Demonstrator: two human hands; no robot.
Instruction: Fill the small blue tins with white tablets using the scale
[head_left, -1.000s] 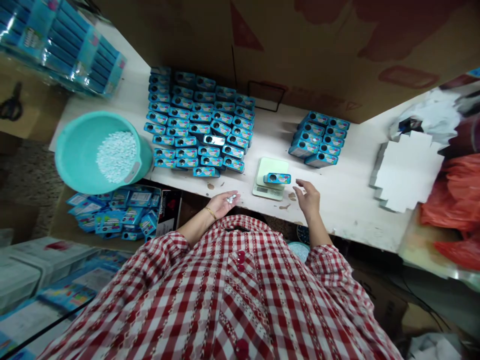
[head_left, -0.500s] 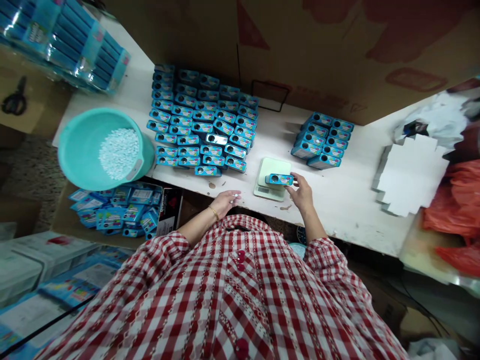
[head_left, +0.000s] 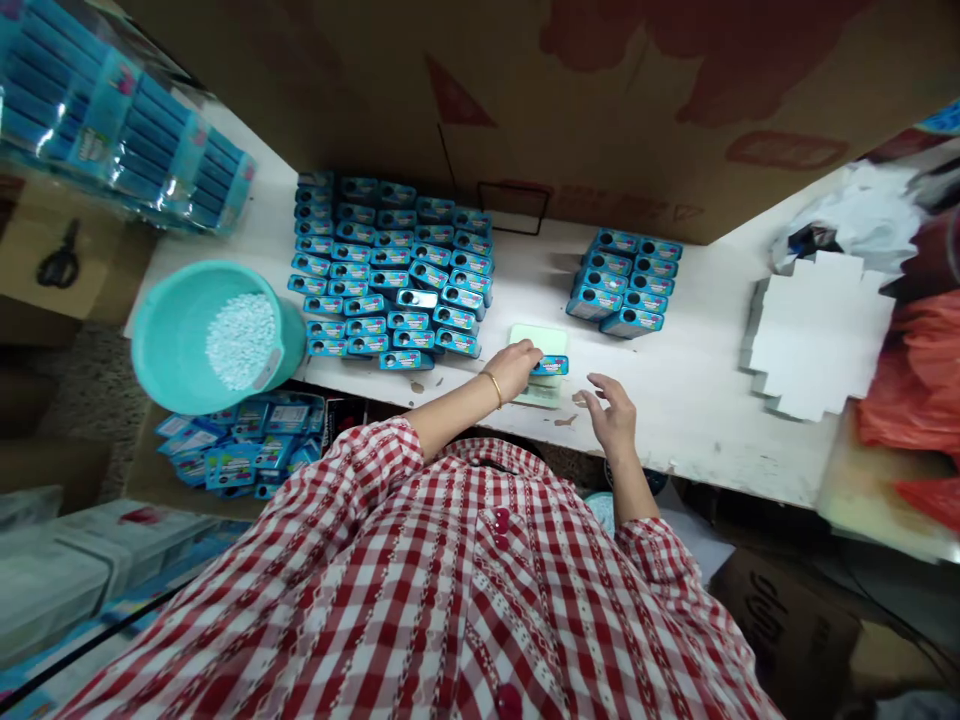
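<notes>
A small blue tin (head_left: 552,366) with a printed top stands on the pale green scale (head_left: 538,340) near the table's front edge. My left hand (head_left: 517,368) is over the tin's left end with its fingers pinched together, covering the dark hole there. What those fingers hold is hidden. Just right of the scale, my right hand (head_left: 613,412) is open, its thumb and fingers apart and clear of the tin. Rows of similar blue tins (head_left: 390,260) stand to the left, and a smaller block of them (head_left: 624,282) is at the right.
A turquoise basin (head_left: 161,345) of small white pellets (head_left: 241,342) sits left, above a box of blue packs (head_left: 232,465). A big cardboard box (head_left: 600,120) walls the table's back. White flat card pieces (head_left: 821,335) and red plastic bags (head_left: 911,375) lie right. Scissors (head_left: 60,265) are far left.
My left hand, which showed white pellets in its fingers, has moved right onto the tin's holed end. My right hand has let go of the tin and drawn back right. The view has shifted slightly.
</notes>
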